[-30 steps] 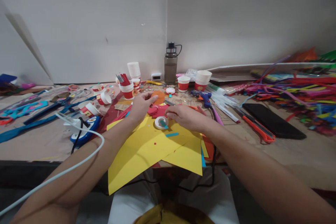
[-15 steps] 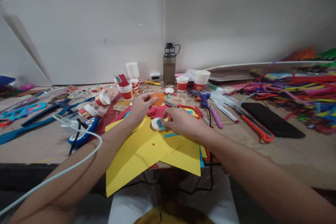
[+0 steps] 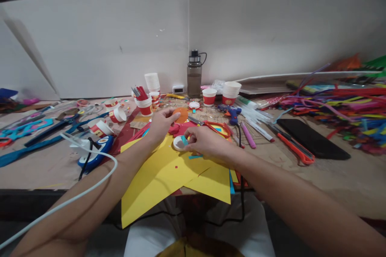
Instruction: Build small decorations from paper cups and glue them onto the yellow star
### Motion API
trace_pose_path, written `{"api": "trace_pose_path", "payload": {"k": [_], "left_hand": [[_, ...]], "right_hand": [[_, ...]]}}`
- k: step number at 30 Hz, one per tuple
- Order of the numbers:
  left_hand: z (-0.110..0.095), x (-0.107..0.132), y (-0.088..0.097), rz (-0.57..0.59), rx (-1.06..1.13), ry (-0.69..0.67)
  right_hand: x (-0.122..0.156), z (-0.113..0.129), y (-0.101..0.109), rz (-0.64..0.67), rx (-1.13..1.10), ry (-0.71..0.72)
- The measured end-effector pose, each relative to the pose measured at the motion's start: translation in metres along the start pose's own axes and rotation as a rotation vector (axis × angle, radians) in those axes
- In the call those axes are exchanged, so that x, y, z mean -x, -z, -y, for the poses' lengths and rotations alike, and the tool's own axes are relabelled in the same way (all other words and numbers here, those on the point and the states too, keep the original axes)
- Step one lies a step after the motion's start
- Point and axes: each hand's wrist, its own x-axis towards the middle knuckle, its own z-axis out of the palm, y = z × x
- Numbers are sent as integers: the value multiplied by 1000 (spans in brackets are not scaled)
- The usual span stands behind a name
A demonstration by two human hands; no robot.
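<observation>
Fingertips (image 3: pixel 187 139) of my right hand (image 3: pixel 205 144) are pinched nearly shut on a little teal paper scrap (image 3: pixel 184 140), thumb and index closed on it with the other fingers curled loosely behind. The scrap sits right on top of a white tape roll (image 3: pixel 178 143), which lies flat on the yellow paper sheets (image 3: pixel 159 176) that hang over the near edge of the table (image 3: pixel 331 176). One more teal sliver (image 3: pixel 195 156) lies on the yellow just beside my wrist. My left hand (image 3: pixel 161 123) is a bit further back, thumb on top of an orange paper circle (image 3: pixel 182 115) and the fingers tucked under it, so it's nipped at its edge, hand otherwise relaxed. Between the two hands there's a heap of pink and red paper cutouts (image 3: pixel 178 128). Just right of that are scissors (image 3: pixel 215 126) with orange handles, then a blue glue gun (image 3: pixel 231 113) and a pink marker (image 3: pixel 247 134). Further right there's an orange utility knife (image 3: pixel 291 144), a black phone (image 3: pixel 313 142) and a big messy pile of pipe cleaners (image 3: pixel 340 108). At the back wall stands a grey water bottle (image 3: pixel 194 74) with red-and-white paper cups (image 3: pixel 231 92) near it, and a cup stuffed with red pens (image 3: pixel 145 104) off to the left. A white cable (image 3: pixel 75 196) drapes over my left forearm.
</observation>
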Motion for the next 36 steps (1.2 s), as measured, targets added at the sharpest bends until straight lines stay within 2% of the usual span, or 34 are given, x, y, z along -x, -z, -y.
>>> {"api": "trace_pose_path", "payload": {"k": [5,9,13,16,19,22,30,36], "left_hand": [[5,-3,0,-12,40,4],[6,-4,1,2,48,11],[4,-2,0,41,94,18],[1,0,-2,77,123,35],[-1,2,-4,103,139,28],[-2,4,-6,111,154,35],[-9,12,-12,170,98,79],[-15,16,-17,188,77,123]], "right_hand": [[-2,-6,7,109,-178,74],[-2,-5,11,70,-220,113],[-7,-6,19,-172,-253,187],[-10,-1,35,-374,-324,168],[-11,8,51,-490,-357,170],[-14,11,59,-547,-258,203],[-15,-8,46,-566,-179,173],[-20,-16,42,-486,-392,166]]}}
